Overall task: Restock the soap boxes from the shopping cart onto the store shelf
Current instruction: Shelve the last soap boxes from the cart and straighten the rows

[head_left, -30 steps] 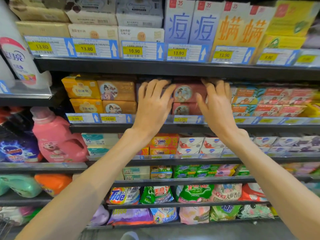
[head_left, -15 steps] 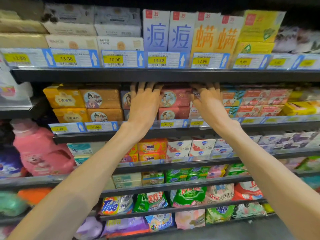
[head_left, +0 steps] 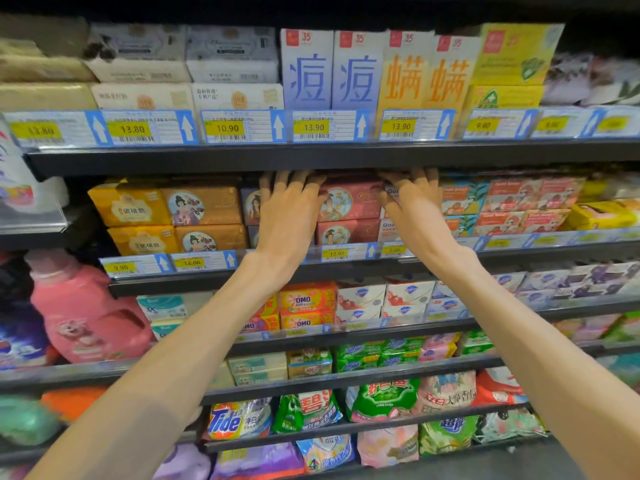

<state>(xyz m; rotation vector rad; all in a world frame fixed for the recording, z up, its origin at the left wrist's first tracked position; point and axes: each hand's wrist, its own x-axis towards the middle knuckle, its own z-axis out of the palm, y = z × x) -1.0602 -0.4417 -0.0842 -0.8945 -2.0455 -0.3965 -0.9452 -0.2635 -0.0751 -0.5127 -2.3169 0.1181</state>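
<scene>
1. Left hand (head_left: 289, 216) laid palm-forward against the front of the boxes on the second shelf (head_left: 214, 284); fingers (head_left: 277, 180) spread apart, tips reaching into the shadow under the shelf above.
2. Right hand (head_left: 414, 209) likewise extended flat, fingers (head_left: 420, 180) splayed, tips at the top edge of the box row. Whether either hand actually clamps a box: cannot tell, tips too dark.
3. Pink soap boxes (head_left: 349, 200), stacked two high, sitting between the two sets of fingers; upper box touched at its left edge by the left hand, its right edge just beside the right hand's thumb side.
4. Purple-fronted box (head_left: 251, 206) just left of the left fingers, partly covered by that hand.
5. Orange-brown boxes (head_left: 204, 206) and yellow boxes (head_left: 130, 207) farther left of the left fingers, also two high.
6. White box marked "Go…" (head_left: 389, 225) under the right hand, mostly hidden.
7. Price tag reading 12.00 (head_left: 336, 253) on the shelf lip, below and between the fingers.
8. Shopping cart not in view.
</scene>
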